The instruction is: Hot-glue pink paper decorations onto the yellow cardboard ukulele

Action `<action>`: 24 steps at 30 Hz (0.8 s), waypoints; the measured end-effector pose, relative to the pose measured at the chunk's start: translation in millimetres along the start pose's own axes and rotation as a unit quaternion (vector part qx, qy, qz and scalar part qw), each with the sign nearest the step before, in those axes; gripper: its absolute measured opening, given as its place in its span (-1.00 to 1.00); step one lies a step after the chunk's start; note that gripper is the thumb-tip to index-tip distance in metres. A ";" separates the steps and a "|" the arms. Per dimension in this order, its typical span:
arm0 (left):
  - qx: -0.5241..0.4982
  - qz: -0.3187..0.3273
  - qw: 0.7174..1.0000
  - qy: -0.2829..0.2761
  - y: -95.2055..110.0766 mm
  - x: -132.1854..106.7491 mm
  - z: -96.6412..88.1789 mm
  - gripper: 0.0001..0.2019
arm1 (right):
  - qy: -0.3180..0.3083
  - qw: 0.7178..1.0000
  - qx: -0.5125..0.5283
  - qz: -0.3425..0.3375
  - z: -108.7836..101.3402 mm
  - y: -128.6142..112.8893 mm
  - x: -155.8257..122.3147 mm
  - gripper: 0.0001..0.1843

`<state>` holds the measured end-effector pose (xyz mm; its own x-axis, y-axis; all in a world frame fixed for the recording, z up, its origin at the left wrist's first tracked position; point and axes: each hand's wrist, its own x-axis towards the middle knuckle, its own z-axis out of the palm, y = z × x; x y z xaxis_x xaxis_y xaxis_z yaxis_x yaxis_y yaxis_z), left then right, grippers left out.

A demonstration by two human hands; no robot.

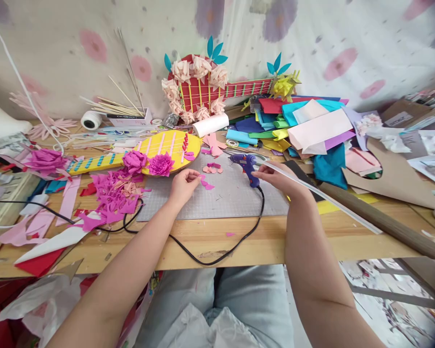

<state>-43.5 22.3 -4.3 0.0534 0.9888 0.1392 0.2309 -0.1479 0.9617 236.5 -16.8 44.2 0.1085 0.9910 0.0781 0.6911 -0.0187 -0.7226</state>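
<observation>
My left hand is over the grey cutting mat, with thumb and fingertips pinched at the edge of a small magenta paper petal. My right hand has its fingers closed at the handle of a blue hot glue gun. A long translucent glue stick runs from behind the gun across that hand. Between the hands, several pink and magenta cut pieces lie on the mat. Behind my left hand is a yellow cardboard guitar with magenta paper flowers.
The gun's black cord loops along the table's front edge. Magenta scraps are heaped at left. A red flowered guitar leans at the back. Coloured paper and a wooden rod are at right.
</observation>
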 end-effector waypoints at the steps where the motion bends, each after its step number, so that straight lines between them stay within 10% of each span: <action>1: -0.007 -0.006 1.000 0.002 -0.7 0.7 0.2 -0.84 | 0.041 0.999 -0.026 0.001 2.5 2.6 2.8 -0.59; 10: -0.038 -0.061 0.997 0.010 5.2 1.3 -1.1 -0.84 | 0.103 0.992 0.004 0.069 50.5 -12.4 19.1 -0.57; 17: -0.043 -0.064 0.997 0.020 7.4 2.4 -0.4 -0.85 | -0.134 0.972 0.192 -0.026 41.3 -37.9 -6.6 -0.48; 24: -0.038 -0.052 0.998 0.016 3.3 2.7 -1.5 -0.84 | -0.103 0.986 0.131 -0.026 55.2 -35.6 -4.0 -0.54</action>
<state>-44.0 24.5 -0.4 0.0026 0.9990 0.0440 0.1589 -0.0438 0.9863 172.0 -12.8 31.7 -0.0882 0.9961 -0.0017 0.4799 0.0410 -0.8764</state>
